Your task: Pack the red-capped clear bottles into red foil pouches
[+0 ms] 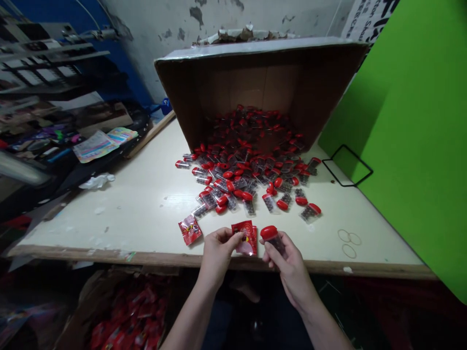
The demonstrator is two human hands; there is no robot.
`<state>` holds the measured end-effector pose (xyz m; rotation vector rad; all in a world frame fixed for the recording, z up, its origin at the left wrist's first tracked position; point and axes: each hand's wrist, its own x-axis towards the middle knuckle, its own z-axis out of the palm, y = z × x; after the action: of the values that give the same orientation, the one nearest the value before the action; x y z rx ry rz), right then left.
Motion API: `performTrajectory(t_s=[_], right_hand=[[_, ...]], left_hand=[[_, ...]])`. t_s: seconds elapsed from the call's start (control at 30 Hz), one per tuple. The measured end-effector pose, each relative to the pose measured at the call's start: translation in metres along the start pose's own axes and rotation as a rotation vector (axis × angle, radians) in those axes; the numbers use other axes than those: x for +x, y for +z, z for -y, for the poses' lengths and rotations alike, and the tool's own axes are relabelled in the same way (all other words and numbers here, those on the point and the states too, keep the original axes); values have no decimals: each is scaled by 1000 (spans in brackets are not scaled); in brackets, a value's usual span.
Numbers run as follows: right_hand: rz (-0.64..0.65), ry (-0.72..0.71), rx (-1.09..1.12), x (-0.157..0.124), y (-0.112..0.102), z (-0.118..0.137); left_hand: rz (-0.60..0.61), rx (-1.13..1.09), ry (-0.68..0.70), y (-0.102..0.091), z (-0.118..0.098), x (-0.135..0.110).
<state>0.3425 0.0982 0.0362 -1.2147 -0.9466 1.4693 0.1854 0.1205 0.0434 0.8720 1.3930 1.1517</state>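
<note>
Here we go: L hand (218,257) pinching a red foil sachet (245,238) by its edge, fingers (233,237) together, nice firm hold. R hand (290,267) clamped round a red-capped clear vial (273,240), cap left free, good control. Both items just apart, over front of the table (146,214). Loose sachet (190,230) lies just left; heap of vials (244,180) spills from tipped cardboard box (251,82); more red sachets (127,311) sit below table.
</note>
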Motion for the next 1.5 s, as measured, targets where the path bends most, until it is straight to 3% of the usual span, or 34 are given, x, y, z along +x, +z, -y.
performTrajectory(t_s=[0.2,0.37,0.5,0.7,0.83,1.0,1.27,1.5], right_hand=[[30,1,132,14,12,10],[88,40,125,21,9,12],[38,29,113,18,3,16],[12,-49,-40,-11,4,14],[47,-78,-203,-26,11,5],[-51,-94,-296,-24,13,-1],[15,-29,-212,-32,20,5],[-10,21,-82,-29,22,2]], left_hand=[[49,1,-90,7,3,-9],[110,-99,-142,5,3,-13],[44,-277,-207,4,-1,-9],[-117,-477,-197,9,-3,0],[-102,-545,-226,15,-5,-5],[-69,-615,-304,19,-12,-14],[-156,-673,-213,26,-12,-15],[-161,-611,-161,30,-9,-22]])
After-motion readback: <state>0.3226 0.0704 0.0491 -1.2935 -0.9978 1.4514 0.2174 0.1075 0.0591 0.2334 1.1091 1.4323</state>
